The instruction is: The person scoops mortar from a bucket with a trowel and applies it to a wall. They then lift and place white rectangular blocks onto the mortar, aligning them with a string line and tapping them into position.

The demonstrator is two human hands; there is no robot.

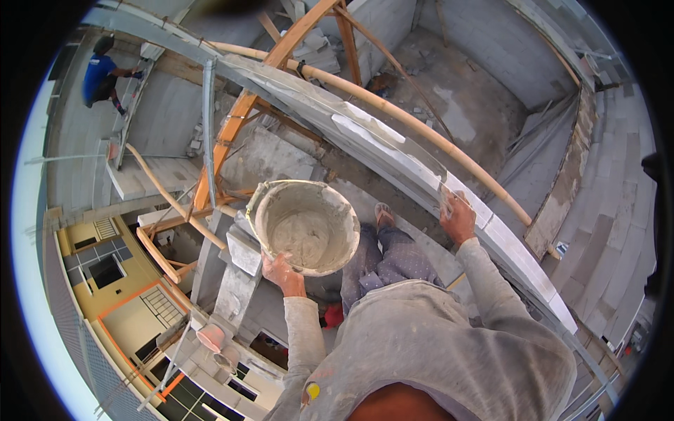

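Note:
A mortar-crusted bucket point(344, 217) with wet grey mortar point(302, 235) inside is tilted toward me, left of my legs. My left hand point(283, 274) is closed on its near rim. On the right, my right hand point(458, 217) is closed beside the top of a pale block wall point(421, 184). Something thin and grey shows at its fingers, too small to name. A long light block piece point(368, 129) lies along the wall farther up.
A bamboo pole point(414, 125) runs along beyond the wall. Orange-brown timber supports point(234, 130) and a grey metal post point(208, 116) stand at the left. Below left is a pink bucket point(210, 337). Another person in blue point(98, 74) crouches at the far left.

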